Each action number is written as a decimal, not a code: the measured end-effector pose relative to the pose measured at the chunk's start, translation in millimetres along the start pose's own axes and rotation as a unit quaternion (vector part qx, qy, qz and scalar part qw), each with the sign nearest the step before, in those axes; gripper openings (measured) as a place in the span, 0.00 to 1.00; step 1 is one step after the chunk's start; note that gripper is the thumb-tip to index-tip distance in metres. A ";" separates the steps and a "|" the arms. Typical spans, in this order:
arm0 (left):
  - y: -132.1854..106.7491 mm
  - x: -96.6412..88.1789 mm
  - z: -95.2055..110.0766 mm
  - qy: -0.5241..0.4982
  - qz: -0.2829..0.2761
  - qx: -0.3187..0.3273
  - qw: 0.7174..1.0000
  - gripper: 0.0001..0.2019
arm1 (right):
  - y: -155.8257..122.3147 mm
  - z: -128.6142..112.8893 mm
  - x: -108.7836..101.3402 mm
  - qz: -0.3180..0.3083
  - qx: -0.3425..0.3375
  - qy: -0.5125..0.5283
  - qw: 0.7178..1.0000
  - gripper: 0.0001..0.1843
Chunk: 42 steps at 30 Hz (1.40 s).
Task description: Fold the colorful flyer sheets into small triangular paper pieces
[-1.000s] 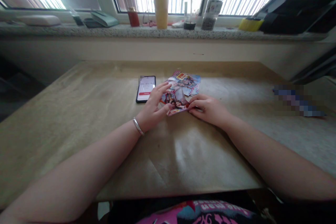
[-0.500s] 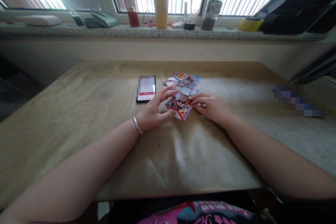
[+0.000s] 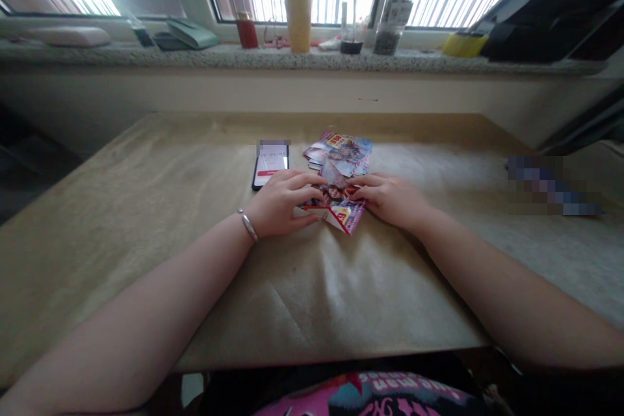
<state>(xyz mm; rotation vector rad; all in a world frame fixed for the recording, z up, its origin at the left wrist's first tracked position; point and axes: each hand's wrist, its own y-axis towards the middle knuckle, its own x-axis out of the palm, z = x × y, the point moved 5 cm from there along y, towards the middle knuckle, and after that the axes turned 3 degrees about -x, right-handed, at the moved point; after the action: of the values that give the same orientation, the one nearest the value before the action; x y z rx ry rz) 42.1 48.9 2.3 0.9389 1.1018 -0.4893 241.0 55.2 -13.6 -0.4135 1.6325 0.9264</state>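
Observation:
A colourful printed paper sheet (image 3: 344,216) with a pale folded flap at its front edge lies before me. On its left side, my left hand (image 3: 283,203) has fingers on top and the thumb at the front, gripping the edge. My right hand (image 3: 392,199) pinches the sheet's right edge with bent fingers; its thumb is mostly hidden. Just behind, and partly overlapped by the held sheet, is a small pile of similar printed sheets (image 3: 358,155). A phone (image 3: 270,159) with a lit screen lies behind my left hand, whose wrist wears a silver bangle (image 3: 249,226).
A smooth beige cover spreads over the table (image 3: 195,162). At the far right lies a blurred-out bluish item (image 3: 550,185). Along the stone windowsill (image 3: 219,60) stand a red bottle (image 3: 247,31), a tall yellowish cylinder (image 3: 297,6), clear containers and a black bag (image 3: 536,19).
My left hand has come down onto the sheet's left edge and closed there. The sheet has shifted slightly toward me, and its front flap stands out more. My right hand stays at the right edge.

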 end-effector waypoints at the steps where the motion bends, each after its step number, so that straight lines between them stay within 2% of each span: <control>1: -0.1 0.0 -0.7 0.014 -0.005 0.004 1.000 0.13 | -0.8 0.9 0.1 0.000 -0.002 0.007 1.000 0.14; 5: 0.4 2.7 -0.8 0.032 -0.027 0.025 0.999 0.15 | -5.3 6.0 -1.1 0.009 -0.001 0.074 0.997 0.17; 10: 0.3 5.3 0.7 0.032 -0.021 0.051 0.998 0.16 | -8.4 4.5 -6.9 -0.003 -0.042 0.177 0.983 0.17; 15: 1.0 6.9 -0.3 0.020 -0.013 0.065 0.998 0.13 | -8.8 3.1 -5.1 -0.045 -0.059 0.206 0.976 0.16; 18: 1.9 6.3 -0.4 0.010 -0.007 0.068 0.998 0.13 | -9.1 4.2 -2.9 -0.048 -0.059 0.200 0.977 0.14; 26: 1.2 5.1 6.3 -0.052 -0.056 0.038 0.996 0.19 | -8.1 4.5 -0.4 -0.044 -0.055 0.194 0.978 0.13; 29: 1.5 5.6 8.4 -0.082 -0.066 0.036 0.994 0.18 | -7.4 5.3 2.0 -0.040 -0.050 0.191 0.979 0.13; 33: 2.1 6.0 6.4 -0.119 -0.044 0.020 0.992 0.15 | -7.5 6.6 4.6 -0.027 -0.041 0.201 0.978 0.13; 37: 1.1 4.9 5.4 -0.144 -0.010 0.004 0.989 0.21 | -8.3 7.7 5.6 -0.015 -0.025 0.211 0.977 0.13; 42: 0.1 8.7 2.3 -0.147 -0.030 -0.049 0.987 0.22 | -6.6 10.0 5.1 -0.001 0.003 0.230 0.973 0.10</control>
<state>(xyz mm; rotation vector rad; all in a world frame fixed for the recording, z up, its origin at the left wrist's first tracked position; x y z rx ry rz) 46.9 47.9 -5.3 0.7216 0.8794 -0.5973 250.7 59.7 -20.9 -0.6623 2.0511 0.8649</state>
